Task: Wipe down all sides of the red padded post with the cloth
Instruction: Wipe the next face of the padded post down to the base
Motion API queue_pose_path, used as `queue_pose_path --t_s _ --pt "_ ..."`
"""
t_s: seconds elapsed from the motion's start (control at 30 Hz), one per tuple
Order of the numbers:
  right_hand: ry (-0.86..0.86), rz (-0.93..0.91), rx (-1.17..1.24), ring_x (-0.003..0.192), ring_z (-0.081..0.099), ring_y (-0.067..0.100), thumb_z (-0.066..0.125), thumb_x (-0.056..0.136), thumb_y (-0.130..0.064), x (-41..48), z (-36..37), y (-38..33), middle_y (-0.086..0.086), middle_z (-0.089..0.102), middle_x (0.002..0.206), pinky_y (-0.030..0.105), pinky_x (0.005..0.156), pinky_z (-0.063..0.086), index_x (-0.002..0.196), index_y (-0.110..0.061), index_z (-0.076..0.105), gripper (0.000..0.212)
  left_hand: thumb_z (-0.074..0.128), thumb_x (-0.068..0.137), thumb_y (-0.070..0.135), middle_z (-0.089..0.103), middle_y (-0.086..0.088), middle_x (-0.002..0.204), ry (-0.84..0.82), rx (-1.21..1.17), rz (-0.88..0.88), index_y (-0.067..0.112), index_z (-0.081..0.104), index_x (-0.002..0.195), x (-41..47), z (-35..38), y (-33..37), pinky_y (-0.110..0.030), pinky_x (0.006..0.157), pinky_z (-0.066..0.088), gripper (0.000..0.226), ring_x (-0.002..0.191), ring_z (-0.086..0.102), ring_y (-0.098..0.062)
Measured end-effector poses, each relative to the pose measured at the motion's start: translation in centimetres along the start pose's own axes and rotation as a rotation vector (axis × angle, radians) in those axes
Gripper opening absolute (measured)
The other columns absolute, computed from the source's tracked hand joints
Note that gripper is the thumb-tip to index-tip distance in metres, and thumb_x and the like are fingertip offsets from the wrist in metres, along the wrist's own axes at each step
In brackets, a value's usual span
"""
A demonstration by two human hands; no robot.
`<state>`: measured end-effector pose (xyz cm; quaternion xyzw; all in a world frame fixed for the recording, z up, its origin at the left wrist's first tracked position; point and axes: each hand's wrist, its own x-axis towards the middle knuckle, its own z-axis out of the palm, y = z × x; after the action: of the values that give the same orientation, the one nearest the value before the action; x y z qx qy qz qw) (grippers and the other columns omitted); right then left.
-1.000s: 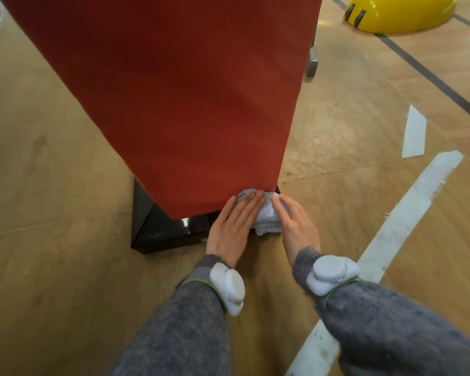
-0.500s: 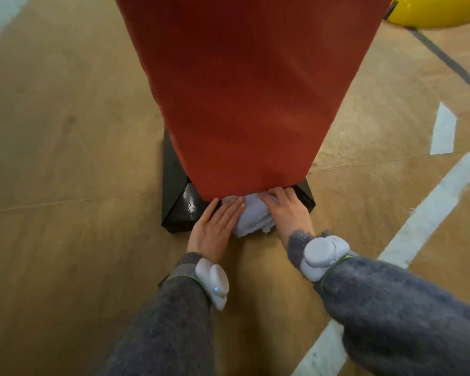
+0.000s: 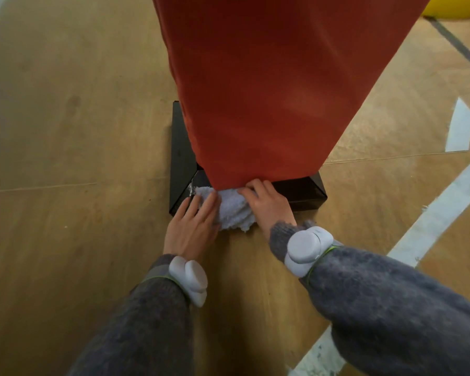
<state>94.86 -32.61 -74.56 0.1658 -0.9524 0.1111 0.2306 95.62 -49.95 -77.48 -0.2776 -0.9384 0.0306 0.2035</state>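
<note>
The red padded post fills the upper middle and stands on a black base. A white fluffy cloth is bunched against the post's bottom edge, near its left corner, over the base. My left hand lies on the cloth's left side with straight fingers pressing it. My right hand grips the cloth's right side, fingers curled at the post's lower edge. Both wrists carry white devices over grey sleeves.
Wooden gym floor lies all around the base. A white painted line runs diagonally at the right, and a dark line crosses the upper right. Part of a yellow domed object shows at the top right corner.
Both hands slid the cloth leftward along the post's bottom edge, from its right corner toward its left corner. The view also shifted, bringing the black base more into sight.
</note>
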Motion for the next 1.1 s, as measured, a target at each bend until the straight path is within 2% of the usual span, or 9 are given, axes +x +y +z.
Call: queue_pose_path --t_s 0.13,0.33,0.47,0.57,0.63,0.83,0.93,1.0,1.1 --pt "-0.034 -0.034 0.026 0.06 0.06 0.024 0.036 0.065 -0.01 0.4 0.4 -1.3 0.007 0.063 0.072 0.018 0.038 0.04 0.073 -0.011 0.071 0.036 0.089 0.053 0.014 0.065 -0.018 0.09 -0.043 -0.155 -0.181 0.004 0.048 0.102 0.7 -0.4 0.4 -0.027 0.053 0.051 0.065 0.065 0.065 -0.026" --pt "-0.028 -0.11 0.038 0.064 0.058 0.02 0.034 0.067 -0.01 -0.3 0.6 -0.3 0.004 0.063 0.072 0.02 0.045 0.042 0.069 -0.011 0.07 0.036 0.089 0.044 -0.005 0.059 -0.018 0.071 -0.109 -0.173 -0.169 0.0 0.053 0.087 1.4 -0.4 0.9 -0.022 0.038 0.044 0.057 0.054 0.059 -0.028" --pt "0.002 -0.151 0.051 0.072 0.058 0.022 0.039 0.07 -0.009 -1.9 0.2 2.8 0.007 0.065 0.078 0.026 0.053 0.049 0.078 -0.008 0.071 0.032 0.088 0.041 -0.006 0.059 -0.016 0.064 -0.17 -0.146 -0.099 -0.006 0.066 0.073 3.2 -0.8 3.0 -0.022 0.035 0.042 0.039 0.051 0.06 -0.028" --pt "0.022 -0.129 0.018 0.075 0.057 0.023 0.039 0.072 -0.008 -3.2 -1.0 5.8 0.009 0.066 0.08 0.025 0.06 0.045 0.08 -0.006 0.071 0.033 0.057 0.067 -0.002 0.058 -0.015 0.063 -0.153 -0.161 0.012 -0.005 0.067 0.072 5.3 -0.9 5.4 -0.023 0.035 0.043 0.012 0.051 0.061 -0.028" --pt "0.03 -0.092 -0.016 0.072 0.057 0.023 0.04 0.075 -0.006 -4.3 -1.8 7.7 0.009 0.065 0.079 0.026 0.055 0.046 0.08 -0.005 0.07 0.03 0.039 0.068 0.004 0.059 -0.013 0.061 -0.153 -0.166 0.076 -0.002 0.068 0.069 6.9 -0.8 7.2 -0.021 0.033 0.04 0.03 0.05 0.061 -0.026" --pt "0.007 0.122 -0.01 0.065 0.061 0.028 0.037 0.073 -0.007 -6.6 -3.7 11.7 0.013 0.06 0.074 0.027 0.042 0.048 0.078 -0.001 0.066 0.03 0.034 0.063 0.012 0.058 -0.004 0.057 -0.221 -0.197 0.109 0.007 0.067 0.057 10.8 -1.5 12.3 -0.018 0.03 0.034 0.034 0.045 0.058 -0.018" --pt "-0.036 0.226 0.016 0.069 0.061 0.032 0.056 0.066 0.01 -6.9 -4.1 12.4 0.017 0.06 0.079 0.029 0.042 0.049 0.083 0.0 0.064 0.022 0.032 0.062 0.01 0.057 -0.003 0.055 -0.287 -0.22 0.125 0.007 0.067 0.055 11.6 -1.9 13.2 -0.017 0.029 0.032 0.036 0.044 0.057 -0.017" --pt "-0.06 0.305 0.05 0.072 0.061 0.034 0.067 0.058 0.021 -6.8 -4.0 11.7 0.018 0.06 0.082 0.031 0.044 0.048 0.085 0.001 0.064 0.034 0.032 0.063 0.01 0.058 -0.003 0.056 -0.328 -0.201 0.146 0.008 0.067 0.055 11.2 -2.0 12.5 -0.017 0.028 0.03 0.037 0.044 0.057 -0.016" --pt "-0.047 0.256 0.004 0.069 0.06 0.032 0.073 0.054 0.021 -6.5 -3.8 10.9 0.016 0.06 0.08 0.028 0.042 0.046 0.085 0.001 0.065 0.038 0.031 0.065 0.008 0.059 -0.005 0.059 -0.313 -0.16 0.136 0.009 0.068 0.056 11.4 -2.7 11.2 -0.018 0.028 0.029 0.039 0.046 0.057 -0.017"
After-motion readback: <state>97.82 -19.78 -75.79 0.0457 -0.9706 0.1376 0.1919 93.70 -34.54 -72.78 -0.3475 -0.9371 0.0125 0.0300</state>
